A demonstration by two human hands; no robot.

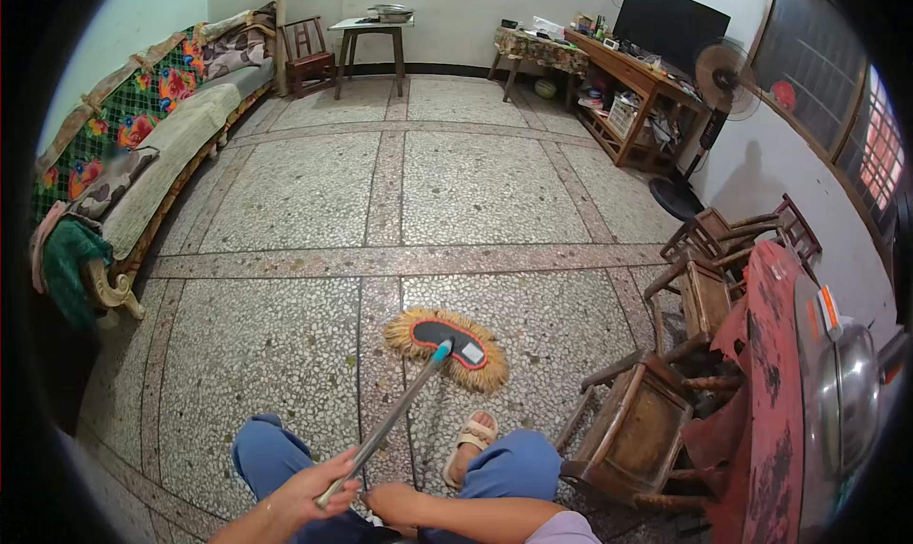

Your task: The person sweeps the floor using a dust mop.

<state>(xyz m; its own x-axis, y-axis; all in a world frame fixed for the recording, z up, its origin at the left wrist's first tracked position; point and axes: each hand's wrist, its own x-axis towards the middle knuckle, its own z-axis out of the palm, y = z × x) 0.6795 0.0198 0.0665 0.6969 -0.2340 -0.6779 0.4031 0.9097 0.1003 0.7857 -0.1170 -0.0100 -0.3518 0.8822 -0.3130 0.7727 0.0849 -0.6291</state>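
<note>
My left hand (324, 485) is closed around the upper end of the metal pole (392, 423) of a dust mop. The pole slants forward and right to a blue-green joint on the mop head (446, 348). That head has shaggy yellow-tan fringe and a dark, red-edged centre, and it rests on the speckled terrazzo floor. My right hand (396, 502) is bent in close to my body, low in the view between my knees, apart from the pole. Its fingers are mostly hidden, with a small white thing beside them that I cannot identify.
Wooden chairs (638, 419) and a table with a torn red cover (770, 401) stand close on the right. A long sofa (178, 127) lines the left wall. Farther off are a standing fan (720, 80), a wooden desk (642, 80) and a small table (353, 25).
</note>
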